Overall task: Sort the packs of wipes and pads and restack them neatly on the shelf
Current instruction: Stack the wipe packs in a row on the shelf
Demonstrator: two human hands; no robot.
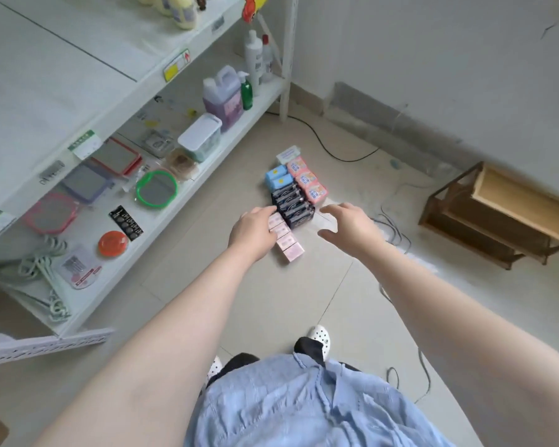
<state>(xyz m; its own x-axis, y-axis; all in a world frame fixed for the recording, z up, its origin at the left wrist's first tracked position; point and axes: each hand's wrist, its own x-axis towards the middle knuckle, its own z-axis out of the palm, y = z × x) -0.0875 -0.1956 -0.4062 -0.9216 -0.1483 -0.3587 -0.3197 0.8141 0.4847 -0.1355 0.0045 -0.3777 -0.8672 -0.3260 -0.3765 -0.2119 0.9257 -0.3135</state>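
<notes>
Packs lie grouped on the tiled floor beside the white shelf (207,175). A row of light pink packs (288,245) is nearest me, then several black packs (292,203), two blue packs (276,177), several salmon-pink packs (307,182) and one white pack (289,154) farthest. My left hand (252,232) rests on the far end of the light pink row, fingers touching the black packs. My right hand (347,225) hovers to the right of the black packs with fingers spread and relaxed, holding nothing.
The lowest shelf board holds mirrors (157,188), a white lidded box (200,137), a purple jug (223,98), bottles and hangers (42,253). A wooden rack (497,214) stands at right. Cables (394,233) trail over the floor. My feet in white clogs (318,337) are below.
</notes>
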